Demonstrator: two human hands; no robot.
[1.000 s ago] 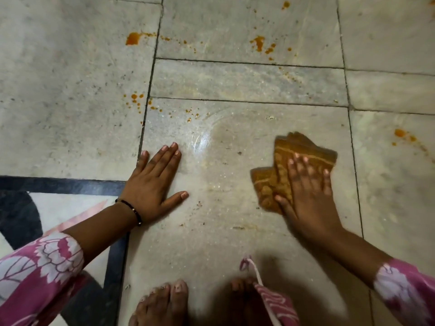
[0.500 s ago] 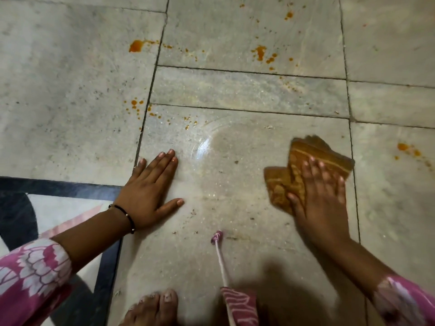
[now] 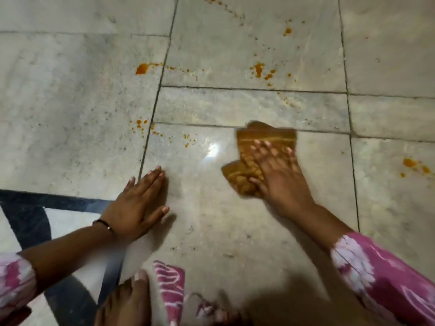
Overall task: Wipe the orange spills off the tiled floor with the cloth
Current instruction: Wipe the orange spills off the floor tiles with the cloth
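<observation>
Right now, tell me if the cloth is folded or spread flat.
Folded: the cloth shows stacked, offset layers and corners under the right hand pressing it.

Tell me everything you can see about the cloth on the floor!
The cloth is brownish-orange with a woven pattern and paler stripes, and looks stained and damp. It is folded into a bunched, uneven shape and lies flat on a shiny pale tile, its far edge reaching the grout line. The right hand presses down on its near part with fingers spread, so some of it is hidden. The left hand rests on the floor, apart from it.
</observation>
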